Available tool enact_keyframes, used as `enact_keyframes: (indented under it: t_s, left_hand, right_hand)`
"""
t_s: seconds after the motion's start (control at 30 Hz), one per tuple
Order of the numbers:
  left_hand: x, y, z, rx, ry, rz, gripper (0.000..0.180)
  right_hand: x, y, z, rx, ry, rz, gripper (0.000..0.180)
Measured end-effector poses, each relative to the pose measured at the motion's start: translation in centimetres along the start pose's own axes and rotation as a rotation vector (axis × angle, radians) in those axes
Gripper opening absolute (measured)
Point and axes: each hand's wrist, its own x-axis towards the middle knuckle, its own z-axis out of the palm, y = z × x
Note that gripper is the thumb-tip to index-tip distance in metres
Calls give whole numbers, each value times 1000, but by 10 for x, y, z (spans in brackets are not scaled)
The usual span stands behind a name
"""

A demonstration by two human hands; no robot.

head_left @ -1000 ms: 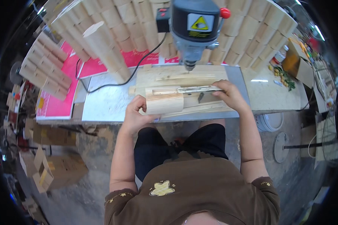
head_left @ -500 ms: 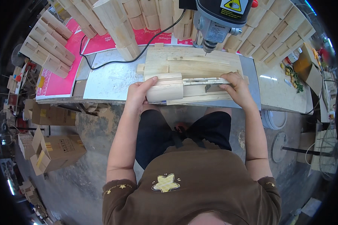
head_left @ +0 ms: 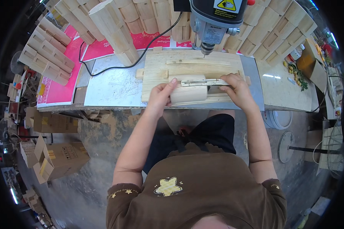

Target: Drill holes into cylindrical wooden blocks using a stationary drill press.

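Observation:
My left hand [head_left: 160,96] is closed around the left end of a pale wooden cylinder [head_left: 189,95], thumb on top. Across the top of this cylinder lies a narrow, flat strip [head_left: 203,82] with a light, slotted face. My right hand [head_left: 239,91] pinches the strip's right end between thumb and fingers. Both pieces are over a wooden board [head_left: 195,57] near the front edge of the table. Just beyond them a bench drill [head_left: 212,30] stands with its bit pointing down, apart from the cylinder. The cylinder's underside is hidden.
Stacked wooden cylinders with cut recesses [head_left: 120,34] line the back and both sides. A black cable [head_left: 120,68] curves over the metal sheet [head_left: 111,89] at left. Cardboard boxes [head_left: 61,158] stand on the floor at left, a white bucket [head_left: 279,119] at right.
My left hand has moved right with the wooden cylinder, which now sits under more of the strip. My right hand keeps its pinch on the strip. The view has shifted slightly.

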Motion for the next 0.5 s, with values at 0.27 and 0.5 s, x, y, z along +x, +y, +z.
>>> enact_keyframes:
  t_s: [0.27,0.5]
  left_hand:
    - [8,-38,11,368,-26,612,56]
    - [39,-38,26,996,116,856,72]
  right_hand:
    - [-11,15,-1,-71,188,5,32]
    - [14,45,-8,-100,230,61,33]
